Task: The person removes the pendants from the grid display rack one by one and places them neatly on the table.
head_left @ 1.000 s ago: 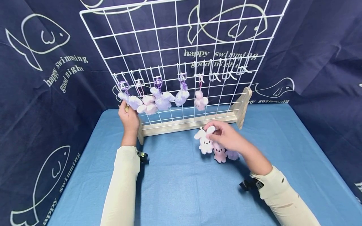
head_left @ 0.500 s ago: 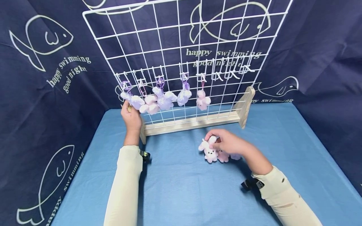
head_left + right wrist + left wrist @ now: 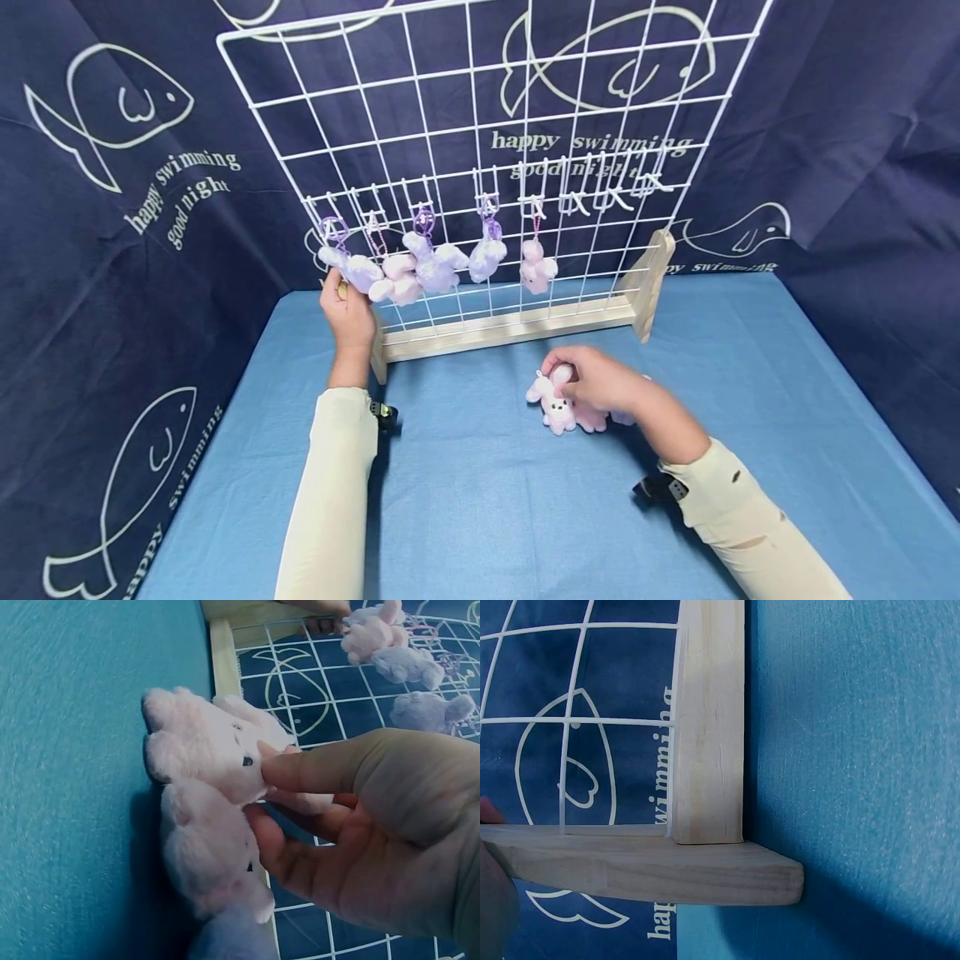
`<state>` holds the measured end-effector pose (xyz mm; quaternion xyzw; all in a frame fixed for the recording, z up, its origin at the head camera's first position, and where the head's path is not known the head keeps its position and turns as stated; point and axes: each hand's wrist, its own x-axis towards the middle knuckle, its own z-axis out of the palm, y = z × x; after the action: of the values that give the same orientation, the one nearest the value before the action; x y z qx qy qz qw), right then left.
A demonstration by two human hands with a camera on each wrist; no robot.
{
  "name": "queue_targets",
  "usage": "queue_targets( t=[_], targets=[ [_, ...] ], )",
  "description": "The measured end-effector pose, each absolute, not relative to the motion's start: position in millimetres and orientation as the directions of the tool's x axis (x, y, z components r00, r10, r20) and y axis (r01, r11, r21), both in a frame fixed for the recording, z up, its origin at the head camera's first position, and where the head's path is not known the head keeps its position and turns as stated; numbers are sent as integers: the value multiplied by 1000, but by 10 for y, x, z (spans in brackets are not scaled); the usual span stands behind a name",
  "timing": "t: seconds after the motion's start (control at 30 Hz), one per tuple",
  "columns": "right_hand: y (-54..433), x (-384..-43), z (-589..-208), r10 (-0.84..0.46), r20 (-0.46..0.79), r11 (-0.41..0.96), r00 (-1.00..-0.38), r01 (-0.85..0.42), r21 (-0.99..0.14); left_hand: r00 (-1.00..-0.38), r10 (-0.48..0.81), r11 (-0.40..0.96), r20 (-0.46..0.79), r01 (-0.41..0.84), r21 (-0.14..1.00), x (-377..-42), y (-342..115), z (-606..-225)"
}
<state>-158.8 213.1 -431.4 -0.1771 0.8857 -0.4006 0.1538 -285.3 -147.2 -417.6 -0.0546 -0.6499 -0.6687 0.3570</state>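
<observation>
My right hand (image 3: 600, 383) pinches a pale plush bunny (image 3: 557, 408) by the head, thumb against its face in the right wrist view. It sits upright on the blue cloth, at the left end of a short row. Right beside it are a pink plush bunny (image 3: 214, 851) and a purple plush (image 3: 236, 934), partly covered by my hand in the head view. At the rack's left end, my left hand (image 3: 348, 317) grips the wooden side upright (image 3: 630, 866); its fingertips are hidden behind a hanging purple plush (image 3: 358, 271).
A white wire grid rack (image 3: 480, 125) stands on a wooden base (image 3: 510, 327) at the back. Several pink and purple plush keychains, such as a pink one (image 3: 536, 267), hang from its hooks. Bare hooks (image 3: 611, 198) jut out at the right. A dark fish-print cloth hangs behind.
My right hand has lowered the pale bunny toward me onto the cloth beside the pink one, then stayed almost still. The left hand keeps its grip on the rack.
</observation>
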Motion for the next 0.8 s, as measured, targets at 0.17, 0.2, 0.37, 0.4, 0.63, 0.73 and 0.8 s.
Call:
queue_targets(
  t=[0.17, 0.2, 0.37, 0.4, 0.63, 0.73, 0.8],
  targets=[
    [2093, -1598, -4328, -406, -135, 660, -904, -188, -728, -736, -408, 110, 541, 549, 829, -2857, -1478, -4184],
    [2085, -1598, -4330, -407, -132, 664, -904, -194, -722, -735, -410, 109, 540, 548, 829, -2859, -1476, -4184],
    [2048, -1609, -4360, -407, -48, 695, -912, -275, -664, -735, -419, 109, 533, 542, 833, -2867, -1475, -4190],
    [2042, -1614, -4369, -397, -20, 707, -917, -292, -644, -736, -422, 107, 529, 539, 835, -2865, -1473, -4190],
    [1982, -1664, -4361, -237, 140, 640, -961, -263, -721, -739, -420, 96, 526, 540, 836, -2862, -1487, -4209],
    [1939, -1694, -4318, -121, 187, 485, -975, -223, -846, -743, -405, 97, 533, 545, 833, -2866, -1495, -4212],
    [1907, -1719, -4288, -49, 209, 348, -977, -213, -913, -743, -397, 100, 538, 548, 831, -2866, -1499, -4208]
  ],
)
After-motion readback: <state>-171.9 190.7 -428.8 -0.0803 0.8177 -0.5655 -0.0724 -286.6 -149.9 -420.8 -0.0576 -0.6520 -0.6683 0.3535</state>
